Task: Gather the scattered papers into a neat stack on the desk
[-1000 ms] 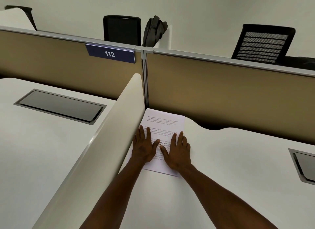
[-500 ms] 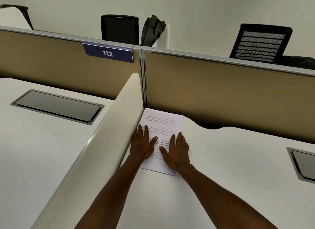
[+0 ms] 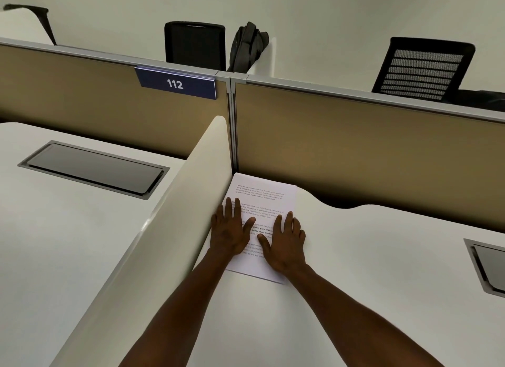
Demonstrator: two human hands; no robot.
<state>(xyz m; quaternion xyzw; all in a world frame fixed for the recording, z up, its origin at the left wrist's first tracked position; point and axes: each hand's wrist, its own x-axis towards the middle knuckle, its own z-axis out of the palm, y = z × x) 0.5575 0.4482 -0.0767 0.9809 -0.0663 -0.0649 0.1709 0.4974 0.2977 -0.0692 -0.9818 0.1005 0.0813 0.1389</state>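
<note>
Cubicle sign "112"; papers' print seemingly illegible

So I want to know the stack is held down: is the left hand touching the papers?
Touching. The head view shows the left hand lying flat, fingers spread, on the papers, with no gap or shadow between palm and sheet.

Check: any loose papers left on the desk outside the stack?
No. The only papers in view sit in one stack in the desk corner, under the left hand and right hand.

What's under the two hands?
A pile of printed papers on the white desk. The left hand and right hand lie flat, hiding some words.
</note>
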